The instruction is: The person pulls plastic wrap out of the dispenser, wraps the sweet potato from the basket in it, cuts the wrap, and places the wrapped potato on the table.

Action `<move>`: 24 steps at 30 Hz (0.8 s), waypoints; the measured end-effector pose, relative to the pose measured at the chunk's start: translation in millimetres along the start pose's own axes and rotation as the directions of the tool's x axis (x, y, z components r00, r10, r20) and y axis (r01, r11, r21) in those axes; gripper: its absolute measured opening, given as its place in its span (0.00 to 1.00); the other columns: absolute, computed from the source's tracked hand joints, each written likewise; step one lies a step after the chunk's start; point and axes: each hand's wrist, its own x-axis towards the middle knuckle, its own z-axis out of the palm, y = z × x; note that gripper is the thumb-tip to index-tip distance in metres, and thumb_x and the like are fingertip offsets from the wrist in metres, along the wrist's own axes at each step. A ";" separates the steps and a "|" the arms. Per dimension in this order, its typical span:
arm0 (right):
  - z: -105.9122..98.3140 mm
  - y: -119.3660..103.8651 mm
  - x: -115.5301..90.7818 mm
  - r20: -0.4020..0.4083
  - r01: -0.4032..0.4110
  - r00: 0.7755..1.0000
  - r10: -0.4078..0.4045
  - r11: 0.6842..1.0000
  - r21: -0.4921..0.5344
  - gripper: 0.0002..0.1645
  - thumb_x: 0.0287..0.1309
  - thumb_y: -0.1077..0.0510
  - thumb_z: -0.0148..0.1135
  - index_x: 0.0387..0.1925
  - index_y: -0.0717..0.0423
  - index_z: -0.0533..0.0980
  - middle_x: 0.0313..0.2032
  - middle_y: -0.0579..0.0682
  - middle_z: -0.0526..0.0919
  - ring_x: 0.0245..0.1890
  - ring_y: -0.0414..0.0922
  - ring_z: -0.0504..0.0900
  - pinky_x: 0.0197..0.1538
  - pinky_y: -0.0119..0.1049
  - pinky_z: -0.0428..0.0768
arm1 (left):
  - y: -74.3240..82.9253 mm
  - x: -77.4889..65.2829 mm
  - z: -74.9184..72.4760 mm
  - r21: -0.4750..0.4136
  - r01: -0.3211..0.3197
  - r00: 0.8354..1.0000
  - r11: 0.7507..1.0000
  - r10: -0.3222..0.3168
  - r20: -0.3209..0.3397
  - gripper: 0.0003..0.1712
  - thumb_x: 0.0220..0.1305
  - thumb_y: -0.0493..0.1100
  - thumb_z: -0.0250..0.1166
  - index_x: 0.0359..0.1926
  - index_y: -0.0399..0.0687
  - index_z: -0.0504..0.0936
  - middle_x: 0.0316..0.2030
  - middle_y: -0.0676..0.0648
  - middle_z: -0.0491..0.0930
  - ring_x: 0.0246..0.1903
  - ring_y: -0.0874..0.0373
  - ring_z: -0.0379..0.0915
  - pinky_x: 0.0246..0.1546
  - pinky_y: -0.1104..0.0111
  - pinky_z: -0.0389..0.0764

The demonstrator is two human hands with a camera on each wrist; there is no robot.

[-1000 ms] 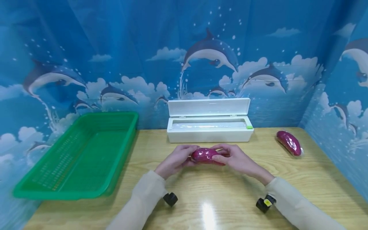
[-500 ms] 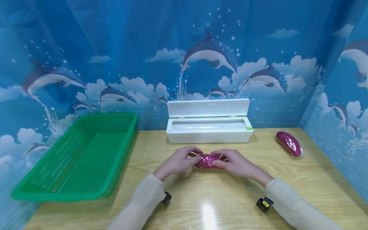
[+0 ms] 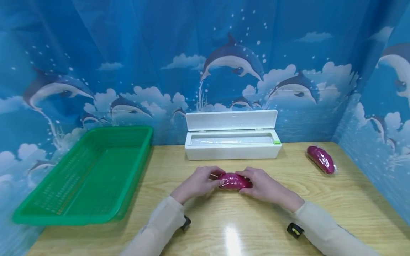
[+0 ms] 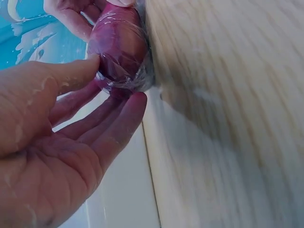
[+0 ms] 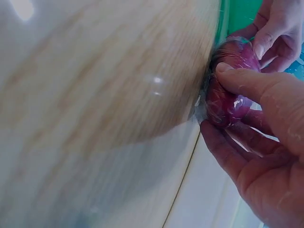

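Note:
A purple-red sweet potato (image 3: pixel 235 181) wrapped in clear cling film lies crosswise between both hands, low at the table. My left hand (image 3: pixel 199 182) holds its left end, with the thumb on the near side and the fingers on the far side. At the other end my right hand (image 3: pixel 264 185) grips it likewise with thumb and fingers. In the left wrist view, crinkled film bunches at the tip of the sweet potato (image 4: pixel 118 45). Loose film edges also show along the sweet potato (image 5: pixel 233 97) in the right wrist view.
Behind the hands stands a white cling film box (image 3: pixel 233 152), its lid raised and a roll inside. A second wrapped sweet potato (image 3: pixel 321 159) lies at the back right of the wooden table (image 3: pixel 243 224). A green basket (image 3: pixel 128 199) stands at the left.
Both hands have brought the sweet potato slightly nearer to me and lower. The fingers have shifted their hold around its ends.

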 end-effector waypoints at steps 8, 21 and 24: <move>-2.7 2.6 -3.7 0.006 -0.052 0.999 0.052 0.996 0.070 0.41 0.55 0.55 0.76 0.68 0.63 0.71 0.52 0.57 0.86 0.48 0.47 0.86 0.51 0.39 0.87 | -1.9 0.2 -6.0 -0.042 0.026 1.000 0.999 -0.026 -0.008 0.24 0.75 0.51 0.60 0.68 0.50 0.76 0.65 0.45 0.79 0.60 0.49 0.81 0.61 0.57 0.82; -47.9 44.8 -74.9 -0.249 -0.222 0.937 0.244 0.968 0.115 0.37 0.51 0.55 0.80 0.62 0.60 0.76 0.49 0.61 0.86 0.39 0.45 0.87 0.38 0.27 0.85 | -18.8 8.5 -44.4 0.412 -0.057 0.789 0.909 0.294 -0.539 0.12 0.71 0.41 0.65 0.53 0.48 0.85 0.53 0.44 0.82 0.54 0.47 0.78 0.54 0.55 0.83; -54.7 59.7 -90.2 -0.330 -0.236 0.910 0.253 0.967 0.092 0.37 0.50 0.56 0.80 0.61 0.62 0.76 0.50 0.64 0.86 0.40 0.50 0.88 0.36 0.32 0.87 | -22.9 12.6 -41.3 0.452 -0.021 0.819 0.892 0.275 -0.504 0.12 0.71 0.42 0.65 0.53 0.49 0.85 0.53 0.44 0.82 0.53 0.47 0.79 0.54 0.54 0.82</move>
